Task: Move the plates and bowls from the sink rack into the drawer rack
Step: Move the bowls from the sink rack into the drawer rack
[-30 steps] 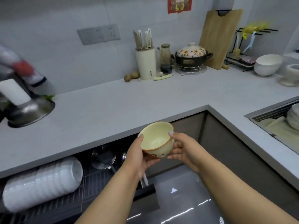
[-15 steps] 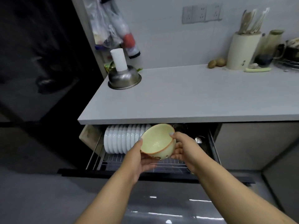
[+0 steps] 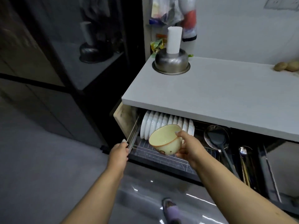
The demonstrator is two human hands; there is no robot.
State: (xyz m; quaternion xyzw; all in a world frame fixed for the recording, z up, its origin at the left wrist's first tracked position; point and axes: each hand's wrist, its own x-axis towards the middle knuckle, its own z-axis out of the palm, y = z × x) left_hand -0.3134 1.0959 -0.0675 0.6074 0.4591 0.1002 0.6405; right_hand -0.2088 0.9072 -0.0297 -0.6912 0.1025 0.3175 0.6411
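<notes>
My right hand [image 3: 188,147] grips a cream bowl [image 3: 165,139] with a brown rim, thumb on the rim and fingers under the base, tilted with its mouth toward me. It hangs just above the wire drawer rack [image 3: 161,156], in front of a row of white plates [image 3: 163,125] standing on edge. My left hand [image 3: 119,151] has its fingers curled on the left front corner of the pulled-out drawer [image 3: 132,139]. The sink rack is out of view.
A grey countertop [image 3: 218,94] overhangs the drawer, carrying an upturned steel bowl [image 3: 171,63] with a white cup on top. A skimmer and a black ladle [image 3: 216,139] lie in the drawer's right half. Dark cabinets stand at the left; my foot [image 3: 169,209] is on the glossy floor.
My left hand let go of the bowl and took hold of the drawer's left corner. The right hand alone now carries the bowl, lower and closer to the rack. The view swung left.
</notes>
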